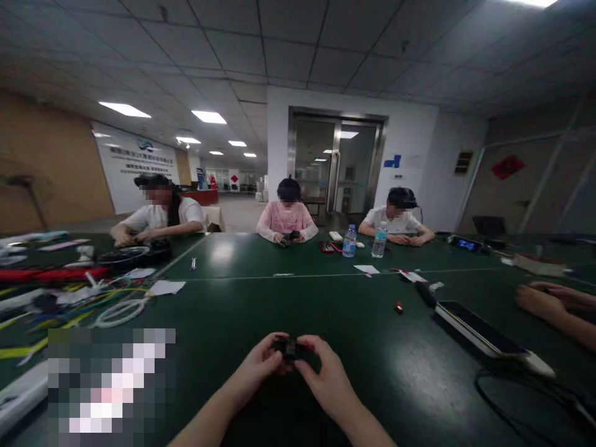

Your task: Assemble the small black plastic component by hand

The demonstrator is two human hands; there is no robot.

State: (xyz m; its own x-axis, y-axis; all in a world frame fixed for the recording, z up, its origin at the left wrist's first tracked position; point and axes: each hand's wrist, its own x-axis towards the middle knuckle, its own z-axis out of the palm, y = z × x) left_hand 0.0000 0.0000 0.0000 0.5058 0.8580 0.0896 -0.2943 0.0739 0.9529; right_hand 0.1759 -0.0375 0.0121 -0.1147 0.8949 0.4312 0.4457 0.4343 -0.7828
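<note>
A small black object (290,349) is held just above the dark green table (223,310), low in the middle of the head view. Its kind is too small and dark to make out. My left hand (261,363) grips its left side between thumb and fingers. On the opposite side, my right hand (323,366) pinches it with thumb and index finger. The fingertips of both hands partly cover the object. Both forearms reach in from the bottom edge.
Cables (121,312) and papers clutter the left. To the right lie a phone-like black slab (482,329), a small red item (398,307) and a black cord (484,394). Two water bottles (349,241) stand farther back. Several people sit around; another person's hands (544,301) are at right.
</note>
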